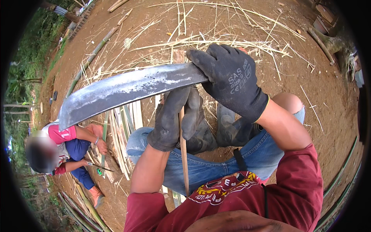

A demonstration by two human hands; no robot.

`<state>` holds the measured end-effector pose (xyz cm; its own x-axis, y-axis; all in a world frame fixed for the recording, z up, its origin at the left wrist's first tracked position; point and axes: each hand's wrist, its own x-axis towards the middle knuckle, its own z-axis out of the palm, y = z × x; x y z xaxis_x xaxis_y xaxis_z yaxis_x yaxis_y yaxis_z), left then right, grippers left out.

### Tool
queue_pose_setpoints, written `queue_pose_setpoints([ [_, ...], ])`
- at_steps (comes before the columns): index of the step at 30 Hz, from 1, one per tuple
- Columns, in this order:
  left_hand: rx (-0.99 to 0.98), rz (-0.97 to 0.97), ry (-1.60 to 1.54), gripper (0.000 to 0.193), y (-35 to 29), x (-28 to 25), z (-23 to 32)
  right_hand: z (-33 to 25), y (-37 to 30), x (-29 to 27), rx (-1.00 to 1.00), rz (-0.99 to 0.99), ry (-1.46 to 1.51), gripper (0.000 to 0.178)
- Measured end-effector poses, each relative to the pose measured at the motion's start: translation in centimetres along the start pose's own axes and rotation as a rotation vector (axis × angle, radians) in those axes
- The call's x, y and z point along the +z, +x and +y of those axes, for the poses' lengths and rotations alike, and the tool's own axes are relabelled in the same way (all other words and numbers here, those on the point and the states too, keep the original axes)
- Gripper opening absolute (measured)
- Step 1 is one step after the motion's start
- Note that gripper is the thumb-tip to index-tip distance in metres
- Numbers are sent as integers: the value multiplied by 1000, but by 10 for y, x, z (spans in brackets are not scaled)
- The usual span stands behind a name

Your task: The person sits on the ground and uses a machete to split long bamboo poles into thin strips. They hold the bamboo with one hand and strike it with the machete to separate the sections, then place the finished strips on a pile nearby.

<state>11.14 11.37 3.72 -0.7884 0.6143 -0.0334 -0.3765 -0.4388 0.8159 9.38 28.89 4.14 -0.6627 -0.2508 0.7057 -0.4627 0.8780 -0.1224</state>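
Note:
My right hand (pixel 232 79), in a dark work glove, grips the handle end of a large curved steel blade (pixel 123 91) that points left across the view. My left hand (pixel 176 116), also gloved, is closed around a thin bamboo strip (pixel 184 154) that runs upright down toward my chest. The blade's edge sits right above the top of the strip, by my left fingers. I am seated in blue jeans and dark rubber boots (pixel 228 129).
A pile of split bamboo strips (pixel 123 127) lies on the bare dirt ahead. Another person (pixel 65 149) crouches at lower left, holding a small knife. Long green bamboo poles (pixel 92 54) and scattered shavings cover the ground; more poles lie at right (pixel 342 174).

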Motion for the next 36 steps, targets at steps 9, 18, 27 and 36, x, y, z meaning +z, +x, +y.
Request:
queue_pose_setpoints([
  [9, -50, -48, -189, 35, -13, 6, 9, 145, 1, 24, 531, 24, -228, 22],
  [18, -54, -225, -395, 34, -6, -9, 2, 11, 4, -8, 9, 98, 260, 28],
  [27, -100, -268, -465, 35, -4, -2, 1, -8, 3, -4, -46, 45, 50, 30],
  [36, -11, -284, -388, 35, -13, 12, 2, 135, -11, 56, 262, 7, -429, 12],
])
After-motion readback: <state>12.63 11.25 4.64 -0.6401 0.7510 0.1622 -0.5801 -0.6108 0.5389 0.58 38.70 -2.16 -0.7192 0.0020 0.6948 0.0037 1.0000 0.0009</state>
